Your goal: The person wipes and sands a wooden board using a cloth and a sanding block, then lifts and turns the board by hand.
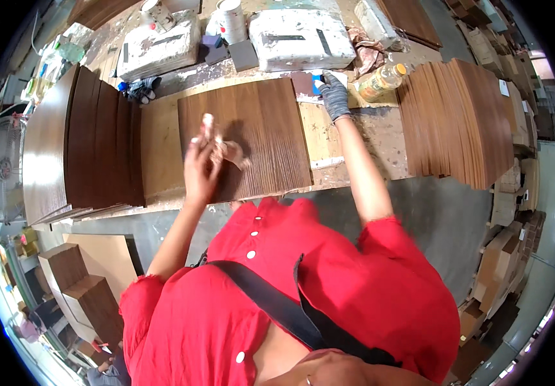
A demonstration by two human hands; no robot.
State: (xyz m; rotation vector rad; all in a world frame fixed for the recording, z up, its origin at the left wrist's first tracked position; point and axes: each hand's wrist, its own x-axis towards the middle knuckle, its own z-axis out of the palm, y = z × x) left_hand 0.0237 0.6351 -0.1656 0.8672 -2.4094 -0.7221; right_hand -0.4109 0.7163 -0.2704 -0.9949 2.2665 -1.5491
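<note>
A dark brown wood-grain panel lies flat in front of me on the workbench. Over its left part is my left hand, smeared by motion and closed on a crumpled pale cloth. My right hand, in a grey glove, reaches past the panel's far right corner. Its fingers are closed at a small blue piece, whose kind I cannot make out. A plastic bottle with an orange cap and yellowish contents leans just right of that hand.
Tall stacks of brown panels stand at left and right. Two paint-stained white wrapped blocks, white cups, a dark grey block and a stained rag line the back. A dark glove lies beside the left stack.
</note>
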